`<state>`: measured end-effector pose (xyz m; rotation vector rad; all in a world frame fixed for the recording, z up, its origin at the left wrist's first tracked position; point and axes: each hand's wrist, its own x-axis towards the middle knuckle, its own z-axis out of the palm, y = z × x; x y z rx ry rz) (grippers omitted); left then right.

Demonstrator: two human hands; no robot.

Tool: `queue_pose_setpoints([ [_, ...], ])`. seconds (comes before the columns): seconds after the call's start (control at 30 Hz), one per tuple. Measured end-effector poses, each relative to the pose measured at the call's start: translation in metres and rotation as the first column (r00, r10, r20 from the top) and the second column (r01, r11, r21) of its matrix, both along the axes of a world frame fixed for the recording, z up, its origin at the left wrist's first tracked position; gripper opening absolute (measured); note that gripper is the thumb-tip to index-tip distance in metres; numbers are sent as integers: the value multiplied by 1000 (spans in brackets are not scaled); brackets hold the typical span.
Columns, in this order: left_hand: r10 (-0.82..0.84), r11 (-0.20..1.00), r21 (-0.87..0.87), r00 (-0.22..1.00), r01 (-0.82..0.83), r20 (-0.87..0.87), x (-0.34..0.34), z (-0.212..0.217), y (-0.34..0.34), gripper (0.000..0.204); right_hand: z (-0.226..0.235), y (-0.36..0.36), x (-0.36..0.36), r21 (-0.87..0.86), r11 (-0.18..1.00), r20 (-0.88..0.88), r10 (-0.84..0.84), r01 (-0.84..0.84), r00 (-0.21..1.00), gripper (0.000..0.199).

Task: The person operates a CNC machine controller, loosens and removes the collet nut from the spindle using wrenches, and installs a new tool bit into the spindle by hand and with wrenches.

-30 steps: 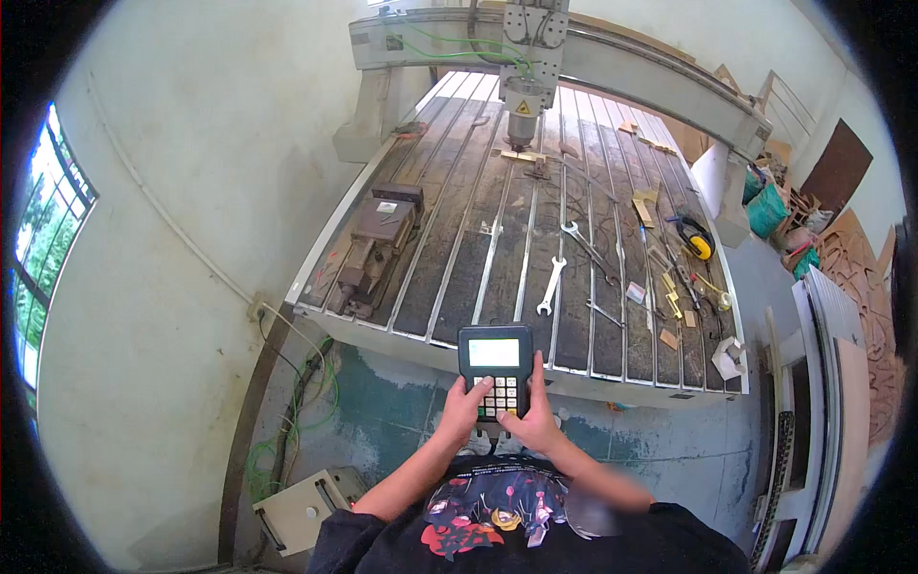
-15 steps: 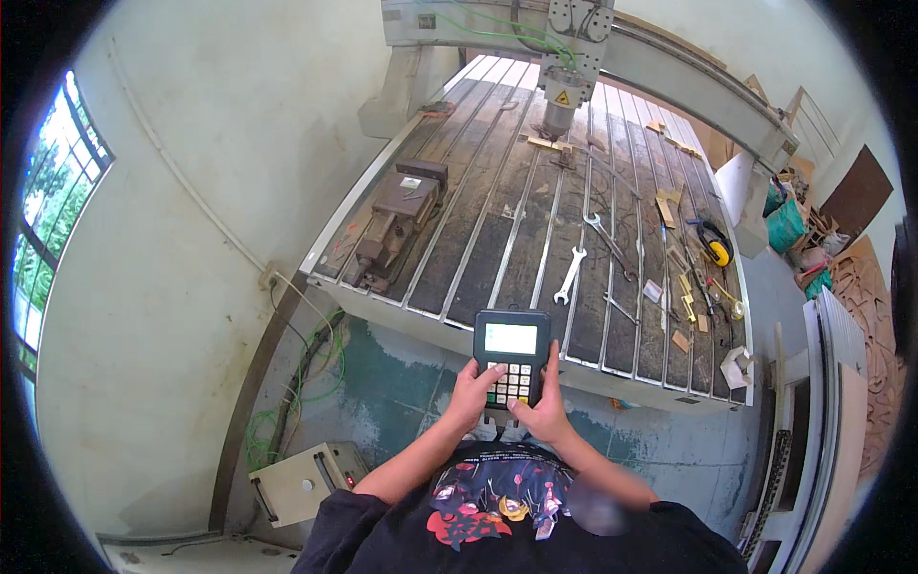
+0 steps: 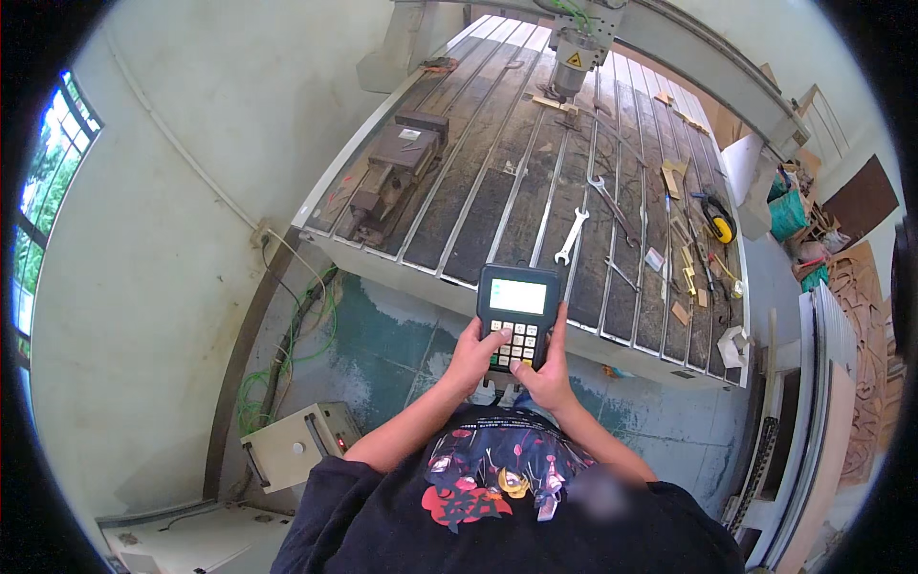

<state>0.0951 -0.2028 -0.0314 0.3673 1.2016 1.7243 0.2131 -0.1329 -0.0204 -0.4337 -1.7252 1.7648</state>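
A black handheld controller (image 3: 517,308) with a pale screen and a keypad is held in front of me at the near edge of a slatted machine bed (image 3: 497,182). My left hand (image 3: 471,356) grips its lower left side, thumb on the keys. My right hand (image 3: 547,371) holds the lower right, with the index finger lying along the controller's right edge. The machine's spindle head (image 3: 577,59) hangs over the far end of the bed.
A metal vise (image 3: 392,163) sits on the bed's left side. A silver wrench (image 3: 571,235), more wrenches and small parts lie to the right, with a yellow tape measure (image 3: 719,227). A grey box (image 3: 292,447) and green cables (image 3: 287,364) are on the floor at left.
The view has shifted so the bed and controller sit further right and lower. Both hands stay on the controller, thumbs on its keypad.
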Motion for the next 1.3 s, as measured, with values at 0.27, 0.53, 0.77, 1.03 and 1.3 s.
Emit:
queue_pose_setpoints([
  [0.27,28,999,-38,1000,-29,-12,3,2,1,30,1,-2,2,-12,1000,19,-9,9,1000,98],
  [0.53,23,998,-50,1000,-23,-2,5,-6,1,30,-10,0,6,92,995,85,-48,40,995,100],
  [0.77,31,998,-49,999,-31,8,3,-8,2,31,-4,0,5,-26,1000,73,-6,8,997,99],
  [1.03,60,997,-54,998,-60,-9,0,-9,1,37,-9,3,-1,-23,1000,26,4,-4,1000,99],
  [1.3,-14,991,-120,840,-61,-543,-6,-22,11,64,-1,18,-9,78,995,145,-66,55,987,96],
])
